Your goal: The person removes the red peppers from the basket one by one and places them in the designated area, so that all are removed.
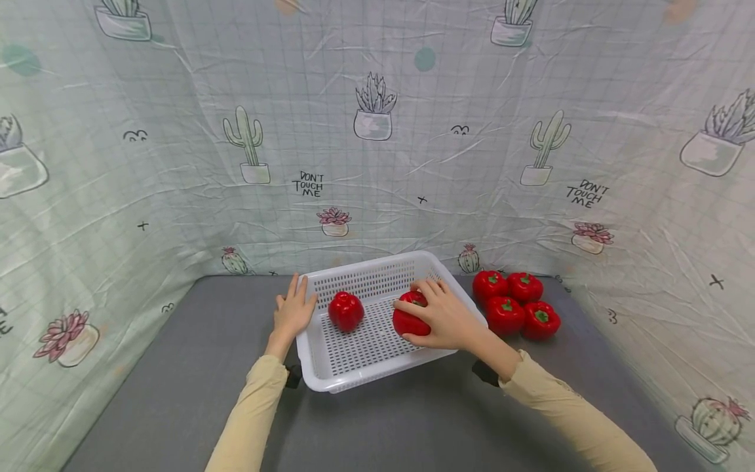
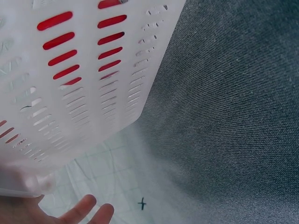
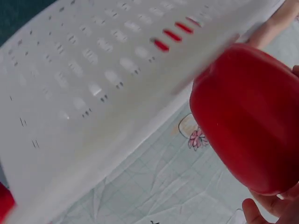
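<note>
A white perforated plastic basket (image 1: 377, 377) sits at a slant on the dark table. My left hand (image 1: 293, 311) rests against its left rim with fingers extended; in the left wrist view two fingertips (image 2: 85, 208) stick out past the basket wall (image 2: 107, 100). In my right hand (image 1: 445, 318) is a red bell pepper (image 1: 408, 322), gripped between thumb and fingers over the basket's right half. The right wrist view shows this bell pepper (image 3: 247, 121) above the rim. Another red bell pepper (image 1: 346, 311) lies inside the basket, toward the left.
Several red bell peppers (image 1: 504, 316) stand in a cluster on the table, right of the basket and close to my right forearm. A cactus-print cloth (image 1: 413, 164) hangs behind and along both sides of the grey-black tabletop (image 1: 194, 367).
</note>
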The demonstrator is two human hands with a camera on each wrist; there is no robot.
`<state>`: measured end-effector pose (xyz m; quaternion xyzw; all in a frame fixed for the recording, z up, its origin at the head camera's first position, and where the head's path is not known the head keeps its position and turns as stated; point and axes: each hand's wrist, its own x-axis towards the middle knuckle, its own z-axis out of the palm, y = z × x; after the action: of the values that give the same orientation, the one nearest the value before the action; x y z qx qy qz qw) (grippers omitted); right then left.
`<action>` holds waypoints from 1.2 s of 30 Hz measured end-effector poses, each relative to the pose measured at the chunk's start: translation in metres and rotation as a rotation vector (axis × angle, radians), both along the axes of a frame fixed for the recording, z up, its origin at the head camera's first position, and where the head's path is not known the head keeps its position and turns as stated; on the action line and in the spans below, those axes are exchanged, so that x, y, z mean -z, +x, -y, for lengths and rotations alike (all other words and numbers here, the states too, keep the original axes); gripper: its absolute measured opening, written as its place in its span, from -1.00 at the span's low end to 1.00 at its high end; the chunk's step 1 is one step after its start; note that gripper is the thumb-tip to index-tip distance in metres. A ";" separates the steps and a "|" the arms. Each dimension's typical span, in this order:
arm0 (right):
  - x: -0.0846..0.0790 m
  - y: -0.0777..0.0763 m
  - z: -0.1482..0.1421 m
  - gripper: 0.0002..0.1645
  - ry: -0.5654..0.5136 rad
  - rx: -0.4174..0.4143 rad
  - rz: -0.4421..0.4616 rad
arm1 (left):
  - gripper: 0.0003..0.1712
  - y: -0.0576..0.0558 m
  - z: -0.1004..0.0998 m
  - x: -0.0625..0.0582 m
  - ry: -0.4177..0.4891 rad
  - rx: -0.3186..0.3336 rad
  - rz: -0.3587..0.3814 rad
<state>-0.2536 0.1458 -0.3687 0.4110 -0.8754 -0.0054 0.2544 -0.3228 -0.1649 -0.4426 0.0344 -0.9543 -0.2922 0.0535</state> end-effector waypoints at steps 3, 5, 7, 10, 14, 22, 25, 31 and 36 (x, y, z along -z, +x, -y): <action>0.004 0.007 -0.004 -0.27 -0.073 0.012 -0.010 | -0.31 -0.001 0.001 0.001 0.001 -0.004 -0.003; 0.008 0.011 -0.006 -0.26 -0.127 0.016 -0.016 | -0.31 0.000 0.000 0.000 0.007 -0.003 -0.002; 0.011 0.015 -0.010 -0.25 -0.175 0.022 -0.032 | -0.32 0.007 -0.003 -0.009 0.018 -0.001 0.027; 0.015 0.019 -0.016 -0.26 -0.238 0.039 -0.070 | -0.33 0.011 -0.004 -0.011 0.002 0.005 0.031; 0.019 0.027 -0.025 -0.26 -0.308 0.076 -0.097 | -0.33 0.011 -0.004 -0.011 -0.016 0.008 0.038; 0.027 0.046 -0.043 -0.21 -0.417 0.169 -0.047 | -0.31 0.009 -0.006 -0.010 0.003 0.022 0.031; 0.029 0.050 -0.050 -0.20 -0.441 0.201 -0.047 | -0.31 0.010 -0.006 -0.010 0.002 0.018 0.026; 0.036 0.057 -0.065 -0.20 -0.475 0.253 -0.074 | -0.32 0.010 -0.005 -0.010 0.004 0.016 0.027; 0.041 0.060 -0.077 -0.17 -0.494 0.307 -0.050 | -0.31 0.009 -0.003 -0.011 0.001 0.011 0.031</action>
<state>-0.1935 0.2228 -0.4100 0.1992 -0.8956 0.1593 0.3644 -0.3133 -0.1622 -0.4321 0.0335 -0.9550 -0.2923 0.0373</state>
